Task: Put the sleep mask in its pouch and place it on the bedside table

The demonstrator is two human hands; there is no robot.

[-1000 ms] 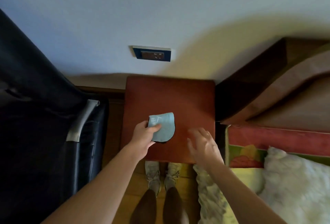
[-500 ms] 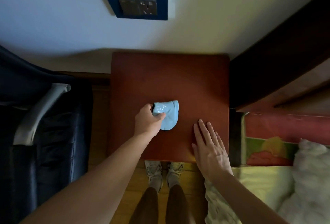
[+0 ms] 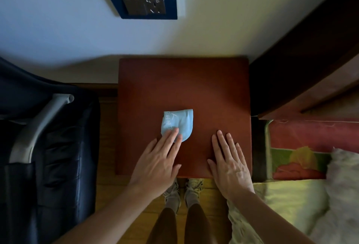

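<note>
A light blue pouch (image 3: pixel 178 123) with pale print lies flat near the middle of the reddish-brown bedside table (image 3: pixel 184 84). No sleep mask shows outside it. My left hand (image 3: pixel 158 163) is flat with fingers spread, its fingertips resting on the pouch's near left corner. My right hand (image 3: pixel 230 163) lies palm down on the table's near right part, apart from the pouch, holding nothing.
A wall socket in a blue frame (image 3: pixel 142 2) is on the wall behind the table. A dark chair with a grey armrest (image 3: pixel 38 125) stands to the left. The bed with a dark headboard (image 3: pixel 310 59) and patterned bedding (image 3: pixel 303 158) is to the right.
My left hand set the pouch down on the table, let go of its grip and flattened over its near corner. My right hand settled flat on the table. The view moved closer.
</note>
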